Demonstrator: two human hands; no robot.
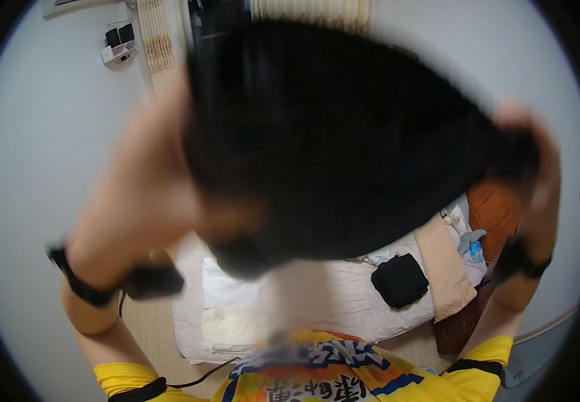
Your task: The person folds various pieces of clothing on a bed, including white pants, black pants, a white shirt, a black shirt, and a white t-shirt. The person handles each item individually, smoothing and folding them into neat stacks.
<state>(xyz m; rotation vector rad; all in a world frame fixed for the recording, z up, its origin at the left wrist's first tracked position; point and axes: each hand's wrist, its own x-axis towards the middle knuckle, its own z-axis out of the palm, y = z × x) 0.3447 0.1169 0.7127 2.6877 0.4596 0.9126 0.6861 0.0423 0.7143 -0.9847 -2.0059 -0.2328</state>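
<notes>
A large black cloth point(330, 140), probably a garment, is stretched between my raised hands and blurred by motion. My left hand point(162, 186) grips its left side, with some fingers hidden against the dark fabric. At the opposite end, a bunched corner is in my right hand point(534, 135). Both wrists wear dark straps with small devices. Below the cloth is a bed point(295, 296) with a pale pink cover, partly blocked from sight. A folded black garment point(399, 280) lies on its right half. White fabric point(224, 291) and a cream-coloured cloth point(229, 324) lie on the left half.
A peach-coloured pillow or folded cloth point(441, 271) lies across the bed's right end. Beyond it are a grey plush toy point(471, 241) and a blue packet point(476, 251). A black cable point(204, 378) runs beside my shirt. Walls flank both sides; patterned curtains point(156, 45) hang ahead.
</notes>
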